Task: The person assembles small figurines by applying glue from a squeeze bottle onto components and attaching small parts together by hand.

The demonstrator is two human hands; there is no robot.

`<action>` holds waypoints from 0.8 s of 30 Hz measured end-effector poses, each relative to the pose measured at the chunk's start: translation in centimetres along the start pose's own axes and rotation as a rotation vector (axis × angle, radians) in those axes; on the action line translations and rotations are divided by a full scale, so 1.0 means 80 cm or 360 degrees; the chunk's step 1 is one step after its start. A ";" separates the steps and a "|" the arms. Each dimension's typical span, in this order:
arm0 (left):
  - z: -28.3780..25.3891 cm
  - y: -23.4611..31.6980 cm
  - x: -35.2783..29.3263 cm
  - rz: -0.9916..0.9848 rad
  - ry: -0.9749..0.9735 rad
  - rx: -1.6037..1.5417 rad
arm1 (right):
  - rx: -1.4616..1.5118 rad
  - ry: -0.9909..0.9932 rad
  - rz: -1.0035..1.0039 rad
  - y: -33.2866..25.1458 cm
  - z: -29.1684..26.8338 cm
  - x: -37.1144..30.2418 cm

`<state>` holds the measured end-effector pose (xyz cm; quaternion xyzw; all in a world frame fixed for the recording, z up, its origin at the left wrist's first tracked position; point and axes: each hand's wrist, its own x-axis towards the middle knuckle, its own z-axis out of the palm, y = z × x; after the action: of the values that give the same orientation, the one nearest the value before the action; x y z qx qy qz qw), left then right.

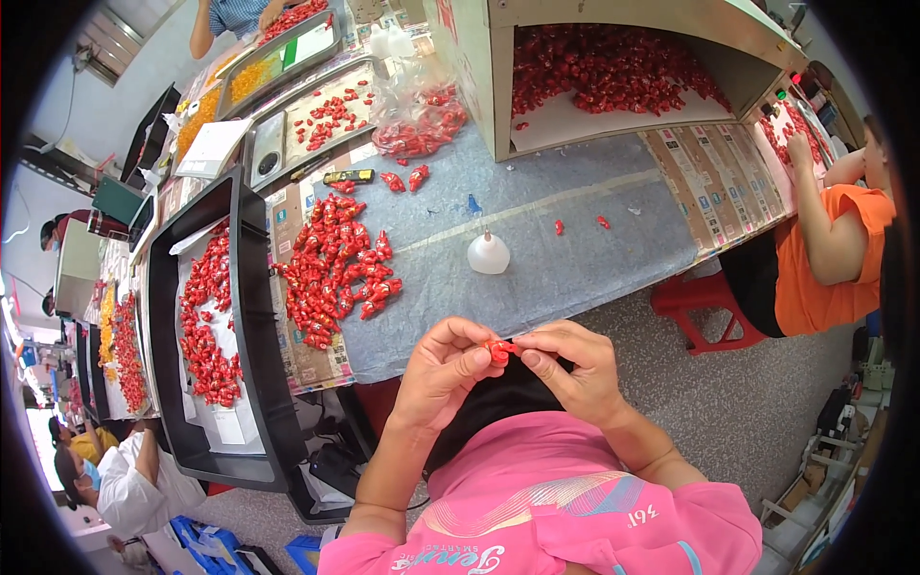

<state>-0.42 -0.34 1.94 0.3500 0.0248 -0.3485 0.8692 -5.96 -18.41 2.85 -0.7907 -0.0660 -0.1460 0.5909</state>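
In front of my body, at the table's near edge, my left hand pinches a small glossy red plastic figure between thumb and fingers. My right hand meets it from the right, its thumb and forefinger closed at a narrow red tip on the figure's right end. Whether that tip is a separate part, I cannot tell. Beyond my hands a squat white squeeze bottle with a thin nozzle stands upright on the blue-grey table cover. A heap of similar red figures lies left of the bottle.
Two tiny red parts lie right of the bottle. A black tray with red figures is at the left. A box-like shelf full of red parts stands at the back. A person in orange sits right, by a red stool.
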 end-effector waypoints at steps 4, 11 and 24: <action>-0.003 0.002 0.004 0.0013 -0.0014 0.0064 | 0.0027 -0.0001 0.0031 0.000 0.000 0.002; -0.007 0.000 0.012 0.0120 -0.0119 0.0198 | 0.0083 0.0013 0.0027 0.001 0.001 0.012; -0.037 0.033 0.019 0.0321 0.0144 0.0364 | 0.0215 0.0139 0.0120 0.011 0.056 0.050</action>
<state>2.96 1.97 0.87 0.4627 -0.0112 -0.2438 0.8523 -1.19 -14.65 2.09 -0.7437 -0.0201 -0.1532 0.6504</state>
